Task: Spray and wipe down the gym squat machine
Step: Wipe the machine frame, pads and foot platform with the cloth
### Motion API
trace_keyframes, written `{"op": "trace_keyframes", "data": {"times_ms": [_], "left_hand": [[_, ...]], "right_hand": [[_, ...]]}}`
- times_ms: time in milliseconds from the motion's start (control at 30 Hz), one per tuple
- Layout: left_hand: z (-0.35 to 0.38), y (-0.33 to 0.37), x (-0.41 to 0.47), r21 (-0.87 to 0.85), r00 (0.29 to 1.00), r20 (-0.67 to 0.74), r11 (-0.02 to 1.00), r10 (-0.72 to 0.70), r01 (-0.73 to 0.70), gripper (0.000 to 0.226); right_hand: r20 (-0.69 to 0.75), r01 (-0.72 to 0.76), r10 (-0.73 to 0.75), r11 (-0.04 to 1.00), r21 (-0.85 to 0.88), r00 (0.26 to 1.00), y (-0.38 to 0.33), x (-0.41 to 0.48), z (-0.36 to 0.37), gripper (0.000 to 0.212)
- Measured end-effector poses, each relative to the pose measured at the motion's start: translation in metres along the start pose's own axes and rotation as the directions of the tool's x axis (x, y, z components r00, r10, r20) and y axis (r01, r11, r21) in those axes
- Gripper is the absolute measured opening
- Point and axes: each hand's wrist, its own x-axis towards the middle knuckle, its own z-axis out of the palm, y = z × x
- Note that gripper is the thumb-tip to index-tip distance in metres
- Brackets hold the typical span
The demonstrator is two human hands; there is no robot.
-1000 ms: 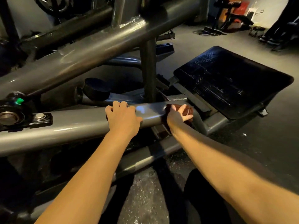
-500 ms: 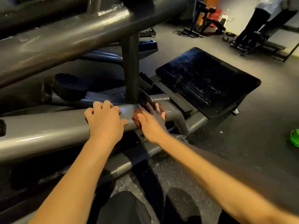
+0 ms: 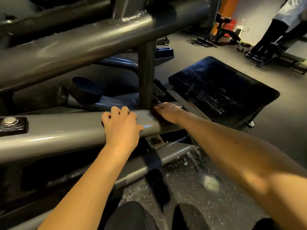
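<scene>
1. The squat machine point(image 3: 83, 47) fills the left and centre of the frame, and its thick dark tube is seen slanting across the upper left.
2. The dark speckled floor point(image 3: 282, 122) is seen along the right side and the bottom.
3. A black ribbed footplate point(image 3: 221, 90) is set at centre right, tilted, just beyond the hands.
4. A lighter grey bar point(image 3: 58, 131) is stretched from the left edge to the centre, below the thick tube.
5. A dark upright post point(image 3: 146, 72) is joined to the grey bar at its right end and to the thick tube above.
6. Part of another person point(image 3: 285, 19) is seen at the upper right corner, well apart from the machine.
7. A round black stopper point(image 3: 84, 90) is placed behind the grey bar, left of the post.
8. The left hand point(image 3: 121, 127) is wrapped over the grey bar at the centre, with the fingers curled across the top and the thumb on the near side.
9. The right hand point(image 3: 167, 112) is laid flat just beside it, at the foot of the post, with the fingers fairly straight.
10. A dark reddish cloth point(image 3: 159, 120) is pressed against the grey bar under the right hand and is mostly covered by it.
11. A silver bolt point(image 3: 10, 121) is fixed on the bar at the left edge.
</scene>
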Motion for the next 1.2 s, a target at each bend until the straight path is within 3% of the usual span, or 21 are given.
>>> {"op": "trace_keyframes", "data": {"times_ms": [133,233,333,500,633,767,867,967,1200], "left_hand": [[-0.001,0.003,-0.003,-0.011,0.999,-0.031,0.999,-0.045,0.044,0.044],[-0.001,0.004,-0.008,-0.102,0.994,-0.049,0.99,-0.099,0.094,0.045],[0.0,0.004,-0.008,-0.115,0.992,-0.065,0.988,-0.106,0.098,0.046],[0.003,0.001,-0.009,-0.192,0.991,-0.084,0.978,-0.104,0.086,0.042],[0.002,0.009,-0.006,-0.079,0.993,-0.065,0.992,-0.102,0.097,0.038],[0.007,0.029,0.007,0.047,0.991,-0.05,0.991,-0.125,0.128,0.046],[0.018,0.049,0.015,0.114,0.989,-0.043,0.983,-0.139,0.143,0.052],[0.031,0.074,0.021,0.135,0.986,-0.077,0.979,-0.146,0.155,0.054],[0.062,0.142,0.044,0.265,0.982,-0.115,0.948,-0.152,0.178,0.067]], "right_hand": [[0.066,0.217,-0.219,0.975,0.041,0.973,-0.051,-0.009,0.021,0.038],[0.09,0.282,-0.29,0.954,0.099,0.953,-0.055,-0.011,0.019,0.031],[0.051,0.273,-0.281,0.954,0.127,0.958,-0.032,-0.002,0.013,0.031],[-0.051,0.085,-0.084,0.996,0.029,0.995,0.036,0.016,-0.009,0.036],[-0.094,0.118,-0.121,0.992,-0.04,0.988,0.041,0.019,-0.004,0.036],[-0.037,0.383,-0.39,0.916,-0.118,0.92,0.027,0.014,0.012,0.041],[-0.012,0.476,-0.478,0.877,-0.068,0.878,0.05,0.02,0.002,0.04],[0.005,0.407,-0.41,0.904,-0.133,0.912,0.097,0.04,-0.023,0.041],[0.058,0.358,-0.374,0.915,0.184,0.926,0.185,0.085,-0.052,0.04]]}}
